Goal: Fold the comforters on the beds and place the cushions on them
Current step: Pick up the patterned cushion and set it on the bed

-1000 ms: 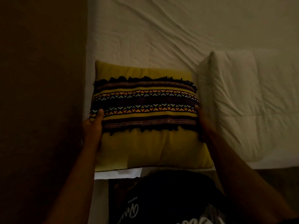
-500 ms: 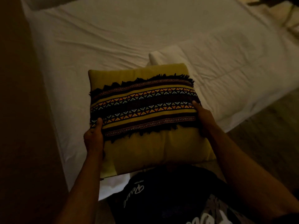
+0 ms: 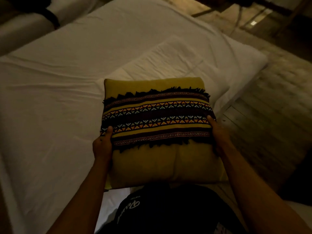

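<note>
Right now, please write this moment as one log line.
left hand: holds cushion | right hand: holds cushion | folded comforter: on bed

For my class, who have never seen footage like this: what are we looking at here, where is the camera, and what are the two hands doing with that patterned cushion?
There is no machine here. A person wears a camera on the head, so the single picture looks forward and down over their own arms. The left hand and right hand grip the two sides of a yellow cushion with a dark patterned band. Beyond the cushion lies a bed with a white sheet, and on it a folded white comforter. Wooden floor shows at the right. The room is dim, so finer detail is hard to tell.
</note>
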